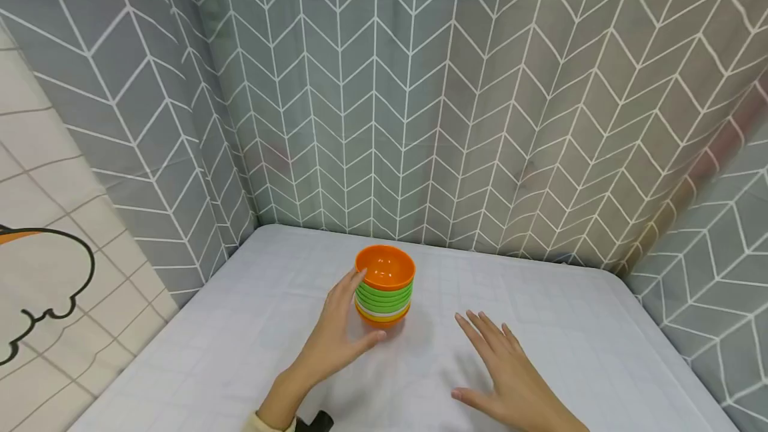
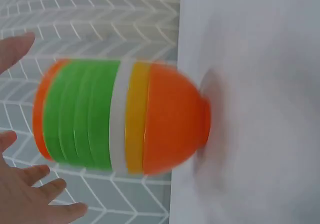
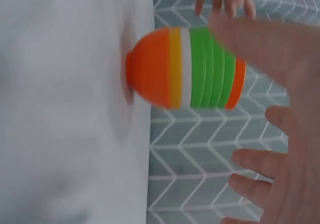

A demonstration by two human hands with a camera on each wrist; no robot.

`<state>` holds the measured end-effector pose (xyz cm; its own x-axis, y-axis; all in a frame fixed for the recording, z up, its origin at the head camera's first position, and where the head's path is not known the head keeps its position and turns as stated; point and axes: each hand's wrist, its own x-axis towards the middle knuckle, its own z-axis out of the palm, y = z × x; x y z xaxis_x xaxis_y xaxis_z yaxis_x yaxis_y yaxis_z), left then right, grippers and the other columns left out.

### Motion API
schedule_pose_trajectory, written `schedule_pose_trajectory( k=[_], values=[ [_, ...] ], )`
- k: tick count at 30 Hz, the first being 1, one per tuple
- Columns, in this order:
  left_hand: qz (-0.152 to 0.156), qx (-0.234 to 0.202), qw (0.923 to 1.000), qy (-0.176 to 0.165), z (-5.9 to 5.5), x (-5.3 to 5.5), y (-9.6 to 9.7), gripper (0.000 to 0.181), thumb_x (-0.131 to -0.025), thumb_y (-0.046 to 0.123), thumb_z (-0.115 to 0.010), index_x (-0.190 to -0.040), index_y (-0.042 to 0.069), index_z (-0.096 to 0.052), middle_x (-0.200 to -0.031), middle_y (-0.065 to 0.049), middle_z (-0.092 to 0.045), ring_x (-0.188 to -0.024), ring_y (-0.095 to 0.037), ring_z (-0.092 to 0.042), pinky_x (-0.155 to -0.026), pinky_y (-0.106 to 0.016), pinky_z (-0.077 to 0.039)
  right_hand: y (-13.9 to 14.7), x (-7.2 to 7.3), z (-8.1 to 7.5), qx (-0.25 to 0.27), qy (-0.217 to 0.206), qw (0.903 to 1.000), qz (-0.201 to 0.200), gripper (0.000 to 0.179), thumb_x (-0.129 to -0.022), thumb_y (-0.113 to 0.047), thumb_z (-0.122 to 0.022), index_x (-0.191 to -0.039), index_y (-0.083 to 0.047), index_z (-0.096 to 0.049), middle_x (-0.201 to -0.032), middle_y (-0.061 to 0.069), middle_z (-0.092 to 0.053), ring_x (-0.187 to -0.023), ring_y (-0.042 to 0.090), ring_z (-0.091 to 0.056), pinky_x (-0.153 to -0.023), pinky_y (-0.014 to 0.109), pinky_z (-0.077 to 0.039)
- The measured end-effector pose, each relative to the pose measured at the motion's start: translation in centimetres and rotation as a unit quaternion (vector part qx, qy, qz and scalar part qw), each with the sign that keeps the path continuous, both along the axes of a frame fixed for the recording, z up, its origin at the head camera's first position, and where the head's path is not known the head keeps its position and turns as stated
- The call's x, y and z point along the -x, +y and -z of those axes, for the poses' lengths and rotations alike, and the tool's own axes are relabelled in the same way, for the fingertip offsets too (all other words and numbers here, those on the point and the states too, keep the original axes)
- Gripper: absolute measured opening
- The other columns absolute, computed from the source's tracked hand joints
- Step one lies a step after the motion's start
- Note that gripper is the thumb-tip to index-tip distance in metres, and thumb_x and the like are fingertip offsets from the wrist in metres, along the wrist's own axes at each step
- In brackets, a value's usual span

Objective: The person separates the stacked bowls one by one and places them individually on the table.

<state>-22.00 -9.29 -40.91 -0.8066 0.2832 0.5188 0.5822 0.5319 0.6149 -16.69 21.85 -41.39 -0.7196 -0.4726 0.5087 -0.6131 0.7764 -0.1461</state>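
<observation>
A stack of nested bowls (image 1: 385, 292) stands upright on the white-covered table. Orange is at the top and bottom, with several green bowls, a white one and a yellow one between, as the left wrist view shows on the stack (image 2: 117, 116). My left hand (image 1: 333, 335) is at the stack's near left side, fingers spread and thumb apart; whether a fingertip touches the rim I cannot tell. Off to the right, my right hand (image 1: 510, 379) hovers over the table with its fingers spread and holds nothing. In the right wrist view, the thumb partly overlaps the stack (image 3: 185, 68).
The table (image 1: 240, 325) has a white cloth and rounded far corners. Grey curtains (image 1: 384, 119) with a white chevron pattern hang behind it and on both sides. A pale tiled-pattern surface (image 1: 54, 172) with a cartoon outline lies at the far left.
</observation>
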Motion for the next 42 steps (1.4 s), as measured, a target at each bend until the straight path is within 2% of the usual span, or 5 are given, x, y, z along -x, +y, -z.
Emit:
schedule_pose_trajectory(
  k=[6, 12, 26, 31, 42],
  values=[
    [0.037, -0.045, 0.9944, -0.088, -0.9, 4.7, -0.8, 0.113, -0.071, 0.034, -0.087, -0.155, 0.021, -0.012, -0.156, -0.009, -0.017, -0.142, -0.032, -0.020, -0.107, -0.063, -0.022, -1.3, 1.1, -1.8, 0.029, -0.026, 0.9992, -0.005, 0.092, -0.081, -0.044, -0.076, -0.154, -0.019, -0.026, -0.151, 0.003, -0.036, -0.135, 0.027, -0.037, -0.104, 0.052, -0.034],
    [0.081, -0.075, 0.9798, -0.167, 0.1, 7.0, -1.0, 0.118, -0.073, 0.034, -0.086, -0.155, 0.022, -0.003, -0.154, -0.010, -0.025, -0.139, -0.030, -0.027, -0.107, -0.060, -0.025, -2.8, 3.7, -3.7, 0.090, -0.100, 0.9905, -0.028, 0.091, -0.083, -0.038, -0.076, -0.154, -0.018, -0.023, -0.152, 0.005, -0.035, -0.136, 0.030, -0.037, -0.104, 0.055, -0.034],
    [0.074, -0.115, 0.9631, -0.232, 1.2, 7.9, -0.6, 0.117, -0.073, 0.044, -0.083, -0.155, 0.023, -0.002, -0.149, -0.009, -0.033, -0.135, -0.027, -0.035, -0.107, -0.059, -0.026, -7.1, 10.9, -5.0, 0.140, -0.240, 0.9592, -0.053, 0.102, -0.081, -0.047, -0.075, -0.154, -0.005, -0.017, -0.153, 0.014, -0.030, -0.139, 0.033, -0.030, -0.106, 0.060, -0.028],
    [0.078, -0.121, 0.9615, -0.234, 1.8, 8.0, -0.5, 0.108, -0.075, 0.042, -0.082, -0.154, 0.022, -0.011, -0.148, -0.003, -0.035, -0.134, -0.024, -0.036, -0.107, -0.057, -0.028, -8.4, 12.2, -4.9, 0.149, -0.272, 0.9495, -0.048, 0.108, -0.077, -0.052, -0.075, -0.153, 0.000, -0.018, -0.153, 0.016, -0.029, -0.139, 0.033, -0.030, -0.106, 0.061, -0.028],
    [0.066, -0.115, 0.9637, -0.232, 1.5, 7.7, -0.4, 0.100, -0.078, 0.042, -0.079, -0.152, 0.017, -0.016, -0.145, -0.005, -0.039, -0.131, -0.025, -0.039, -0.105, -0.056, -0.032, -10.1, 13.2, -5.1, 0.220, -0.306, 0.9165, -0.135, 0.082, -0.080, -0.028, -0.080, -0.142, -0.001, -0.034, -0.125, 0.014, -0.056, -0.109, 0.028, -0.058, -0.093, 0.050, -0.047]
  ],
)
